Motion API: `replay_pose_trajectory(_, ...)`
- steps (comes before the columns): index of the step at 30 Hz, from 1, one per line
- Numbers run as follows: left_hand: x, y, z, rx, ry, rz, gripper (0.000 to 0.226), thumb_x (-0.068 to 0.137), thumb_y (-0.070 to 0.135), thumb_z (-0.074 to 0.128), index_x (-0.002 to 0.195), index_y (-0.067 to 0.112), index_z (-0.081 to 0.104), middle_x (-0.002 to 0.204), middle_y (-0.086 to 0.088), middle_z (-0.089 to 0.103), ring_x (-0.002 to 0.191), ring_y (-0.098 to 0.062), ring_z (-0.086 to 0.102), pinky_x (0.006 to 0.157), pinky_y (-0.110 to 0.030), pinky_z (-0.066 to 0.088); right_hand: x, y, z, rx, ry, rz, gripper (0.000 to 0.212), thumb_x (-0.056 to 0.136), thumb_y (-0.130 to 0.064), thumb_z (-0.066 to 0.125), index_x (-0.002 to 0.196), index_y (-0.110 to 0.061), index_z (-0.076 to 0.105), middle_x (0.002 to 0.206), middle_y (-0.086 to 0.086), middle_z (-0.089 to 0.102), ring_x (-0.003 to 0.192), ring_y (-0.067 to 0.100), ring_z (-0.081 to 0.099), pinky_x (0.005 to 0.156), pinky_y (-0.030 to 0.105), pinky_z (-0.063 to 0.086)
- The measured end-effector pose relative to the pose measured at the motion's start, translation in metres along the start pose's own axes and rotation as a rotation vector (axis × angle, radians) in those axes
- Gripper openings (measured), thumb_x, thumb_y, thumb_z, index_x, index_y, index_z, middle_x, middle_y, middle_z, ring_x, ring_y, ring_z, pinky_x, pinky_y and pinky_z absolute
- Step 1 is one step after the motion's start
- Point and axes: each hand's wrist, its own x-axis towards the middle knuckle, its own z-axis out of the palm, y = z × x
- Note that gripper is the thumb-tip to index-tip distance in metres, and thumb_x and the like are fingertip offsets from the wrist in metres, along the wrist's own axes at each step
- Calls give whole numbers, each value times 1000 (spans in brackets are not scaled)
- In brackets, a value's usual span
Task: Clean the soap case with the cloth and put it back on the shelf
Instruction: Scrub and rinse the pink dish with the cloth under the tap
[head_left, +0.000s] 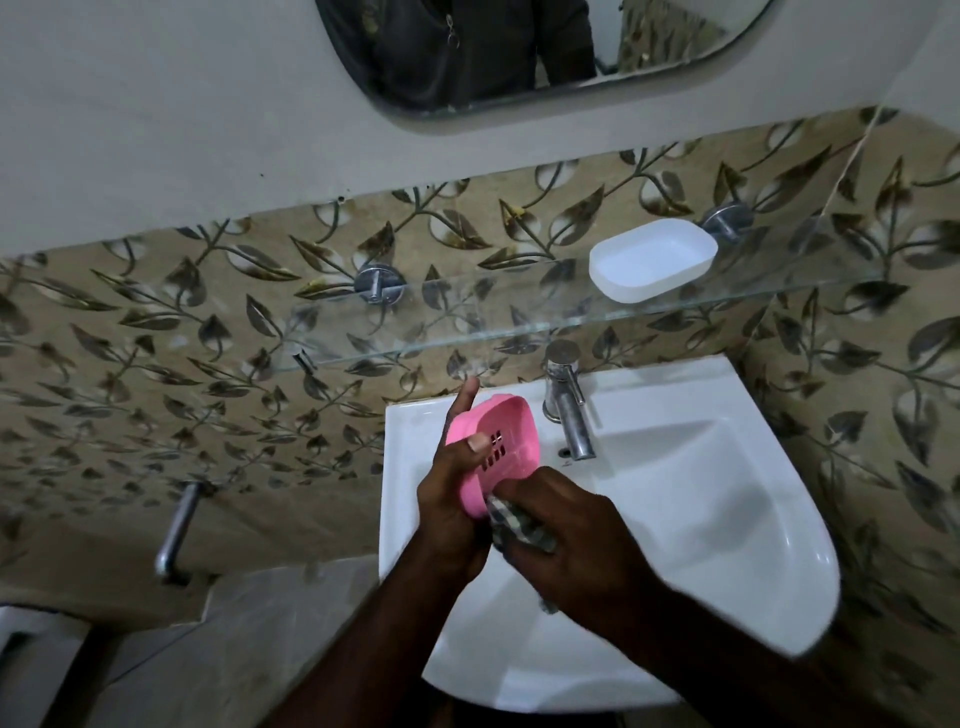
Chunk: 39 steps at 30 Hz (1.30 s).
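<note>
slotted pink plastic soap case (501, 441) meets checked cloth (519, 525) over glossy basin (727, 493).

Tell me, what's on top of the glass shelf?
Only a white tray lies on the shelf, near its right end, and it looks empty inside. The pink case is not there; the left hand holds it above the sink.
</note>
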Motion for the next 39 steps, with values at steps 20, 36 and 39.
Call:
replay_pose_trajectory(20, 4, -4, 13, -92, 57, -21, 100, 38, 35, 86, 130, 14, 54, 92, -7, 68, 80, -20, 62, 69, -31, 50, 13, 54, -3, -199, 122, 105, 34, 73, -30, 60, 106, -34, 55, 87, -3, 65, 75, 22, 67, 62, 31, 53)
replay_pose_trajectory(36, 16, -9, 17, 29, 143, -58, 64, 54, 34, 68, 114, 17, 59, 84, -5, 63, 71, -17, 59, 58, -25, 49, 8, 43, 13, 108, 160, 383, 29, 76, -18, 66, 101, -33, 60, 86, -7, 70, 79, 15, 67, 74, 38, 55)
replay_pose_trajectory(39, 22, -9, 14, 93, 174, -9, 65, 53, 37, 68, 115, 21, 59, 91, -8, 62, 71, -18, 60, 59, -27, 50, 7, 7, 19, 317, 150, 352, 27, 76, -13, 65, 95, -33, 62, 77, -9, 70, 68, 7, 65, 67, 33, 56)
